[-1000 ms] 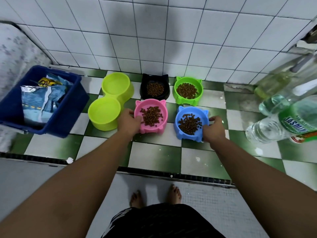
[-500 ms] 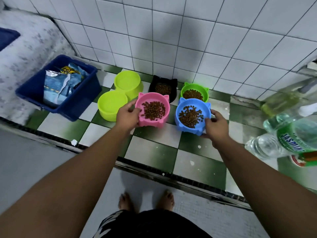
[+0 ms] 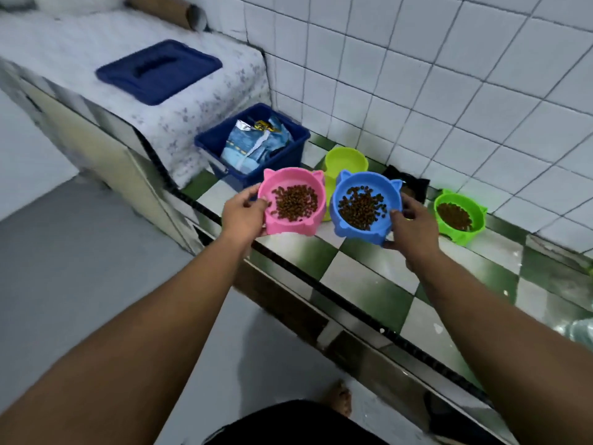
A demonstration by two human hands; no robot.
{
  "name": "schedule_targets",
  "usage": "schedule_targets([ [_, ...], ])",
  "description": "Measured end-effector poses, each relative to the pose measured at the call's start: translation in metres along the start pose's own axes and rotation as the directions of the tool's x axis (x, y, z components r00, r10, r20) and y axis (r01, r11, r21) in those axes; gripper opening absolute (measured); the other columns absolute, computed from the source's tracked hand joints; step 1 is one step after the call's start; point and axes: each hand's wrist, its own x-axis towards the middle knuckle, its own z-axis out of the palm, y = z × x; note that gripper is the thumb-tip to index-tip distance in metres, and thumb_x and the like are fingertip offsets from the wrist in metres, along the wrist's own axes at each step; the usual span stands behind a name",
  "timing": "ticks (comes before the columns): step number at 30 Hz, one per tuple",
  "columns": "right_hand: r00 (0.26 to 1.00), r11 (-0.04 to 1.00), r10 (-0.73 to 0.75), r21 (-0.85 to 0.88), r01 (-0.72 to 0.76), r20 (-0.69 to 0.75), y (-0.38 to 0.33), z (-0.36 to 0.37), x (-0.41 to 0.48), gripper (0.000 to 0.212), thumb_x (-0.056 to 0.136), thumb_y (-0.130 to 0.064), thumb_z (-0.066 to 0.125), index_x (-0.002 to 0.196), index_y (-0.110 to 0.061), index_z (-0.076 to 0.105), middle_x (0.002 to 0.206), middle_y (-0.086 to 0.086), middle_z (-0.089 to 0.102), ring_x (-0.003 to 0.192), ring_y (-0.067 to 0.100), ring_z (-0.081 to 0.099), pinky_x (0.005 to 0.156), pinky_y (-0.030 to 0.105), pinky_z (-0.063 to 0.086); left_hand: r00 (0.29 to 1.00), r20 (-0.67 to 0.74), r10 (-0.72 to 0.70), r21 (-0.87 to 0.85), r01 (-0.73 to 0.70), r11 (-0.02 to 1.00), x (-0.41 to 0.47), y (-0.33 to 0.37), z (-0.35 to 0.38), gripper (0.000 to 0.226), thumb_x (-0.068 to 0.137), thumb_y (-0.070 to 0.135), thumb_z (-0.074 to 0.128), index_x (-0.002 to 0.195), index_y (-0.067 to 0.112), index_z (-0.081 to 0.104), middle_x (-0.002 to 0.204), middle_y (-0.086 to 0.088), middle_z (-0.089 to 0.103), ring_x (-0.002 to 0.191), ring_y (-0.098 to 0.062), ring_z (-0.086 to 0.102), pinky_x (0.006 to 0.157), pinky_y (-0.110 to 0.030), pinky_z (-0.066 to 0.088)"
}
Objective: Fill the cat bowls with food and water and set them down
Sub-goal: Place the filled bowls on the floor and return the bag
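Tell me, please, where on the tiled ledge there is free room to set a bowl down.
Free: the checkered tiles in front of the green bowl, toward the ledge's black front edge. Crowded: along the wall, where the blue bin, the yellow-green double bowl, the black bowl and the green bowl stand close together.

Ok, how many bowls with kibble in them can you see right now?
4. The pink bowl is in the left hand, the blue bowl in the right hand, the green bowl on the checkered ledge, and the black bowl is half hidden behind blue.
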Motion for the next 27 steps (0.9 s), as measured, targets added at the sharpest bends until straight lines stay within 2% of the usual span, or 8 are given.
schedule_targets([
  [2, 0.999, 1.0, -0.026, -0.006, 0.027, 0.041, -0.008, 0.039, -0.022, 0.036, 0.097, -0.013, 0.057, 0.131, -0.023, 0.06, 0.104, 0.007, 0.063, 0.084, 0.025, 0.069, 0.058, 0.051, 0.061, 0.998, -0.062, 0.006, -0.011, -0.007, 1.0, -0.002, -0.001, -0.05, 0.035, 0.101, 0.013, 0.059, 0.133, 0.026, 0.066, 0.103, -0.016, 0.076, 0.083, -0.031, 0.078, 0.065, -0.045, 0.065],
  [5, 0.989, 0.999, -0.043, 0.001, 0.044, 0.14, -0.018, 0.1, -0.057, 0.038, 0.097, -0.015, 0.056, 0.133, -0.026, 0.057, 0.105, 0.009, 0.064, 0.086, 0.025, 0.068, 0.06, 0.052, 0.061, 0.988, -0.157, 0.005, -0.033, -0.01, 0.999, -0.007, -0.007, -0.129, 0.034, 0.1, 0.012, 0.059, 0.128, 0.027, 0.068, 0.102, -0.016, 0.076, 0.08, -0.031, 0.077, 0.069, -0.054, 0.065],
  [9, 0.956, 0.997, -0.069, 0.004, 0.071, 0.285, -0.032, 0.179, -0.097, 0.039, 0.099, -0.012, 0.054, 0.136, -0.023, 0.054, 0.107, 0.009, 0.063, 0.089, 0.026, 0.066, 0.057, 0.043, 0.061, 0.962, -0.272, -0.033, -0.117, 0.001, 0.993, -0.017, -0.02, -0.23, 0.035, 0.1, 0.01, 0.059, 0.133, 0.021, 0.065, 0.1, -0.011, 0.077, 0.077, -0.028, 0.077, 0.063, -0.048, 0.064],
  [12, 0.922, 0.996, -0.08, -0.008, 0.09, 0.379, -0.043, 0.238, -0.122, 0.031, 0.098, -0.01, 0.053, 0.124, -0.026, 0.06, 0.104, 0.006, 0.065, 0.09, 0.026, 0.067, 0.055, 0.04, 0.059, 0.929, -0.363, -0.064, -0.163, 0.005, 0.987, -0.025, -0.03, -0.295, 0.035, 0.101, 0.011, 0.06, 0.135, 0.02, 0.065, 0.101, -0.012, 0.077, 0.076, -0.025, 0.076, 0.055, -0.039, 0.062],
  [16, 0.856, 0.99, -0.084, -0.058, 0.131, 0.51, -0.056, 0.315, -0.142, 0.036, 0.095, -0.017, 0.055, 0.127, -0.031, 0.062, 0.112, 0.005, 0.069, 0.095, 0.027, 0.07, 0.061, 0.049, 0.062, 0.871, -0.483, -0.096, -0.206, -0.006, 0.978, -0.032, -0.042, -0.362, 0.035, 0.103, 0.01, 0.058, 0.135, 0.02, 0.064, 0.1, -0.009, 0.076, 0.075, -0.021, 0.075, 0.053, -0.036, 0.062],
  [19, 0.798, 0.974, -0.106, -0.1, 0.203, 0.593, -0.064, 0.37, -0.153, 0.035, 0.096, -0.018, 0.055, 0.129, -0.029, 0.06, 0.109, 0.004, 0.068, 0.093, 0.026, 0.07, 0.063, 0.05, 0.062, 0.823, -0.553, -0.129, -0.238, -0.008, 0.971, -0.03, -0.051, -0.401, 0.036, 0.102, 0.009, 0.058, 0.136, 0.02, 0.064, 0.102, -0.011, 0.077, 0.08, -0.025, 0.076, 0.055, -0.039, 0.062],
  [24, 0.734, 0.988, -0.059, -0.065, 0.139, 0.677, -0.073, 0.466, -0.158, 0.032, 0.098, -0.01, 0.054, 0.127, -0.021, 0.059, 0.105, 0.005, 0.065, 0.084, 0.019, 0.067, 0.058, 0.046, 0.061, 0.736, -0.654, -0.179, -0.268, -0.005, 0.963, -0.016, -0.056, -0.459, 0.033, 0.102, 0.008, 0.058, 0.134, 0.017, 0.063, 0.104, -0.013, 0.075, 0.08, -0.025, 0.075, 0.052, -0.037, 0.062],
  [27, 0.674, 0.99, -0.046, -0.059, 0.132, 0.737, -0.084, 0.524, -0.153, 0.036, 0.097, -0.007, 0.053, 0.127, -0.025, 0.06, 0.105, 0.006, 0.066, 0.088, 0.024, 0.069, 0.067, 0.058, 0.059, 0.672, -0.71, -0.21, -0.304, -0.023, 0.952, 0.0, -0.057, -0.493, 0.028, 0.102, 0.008, 0.057, 0.128, 0.019, 0.062, 0.103, -0.013, 0.074, 0.082, -0.026, 0.074, 0.048, -0.034, 0.06],
])
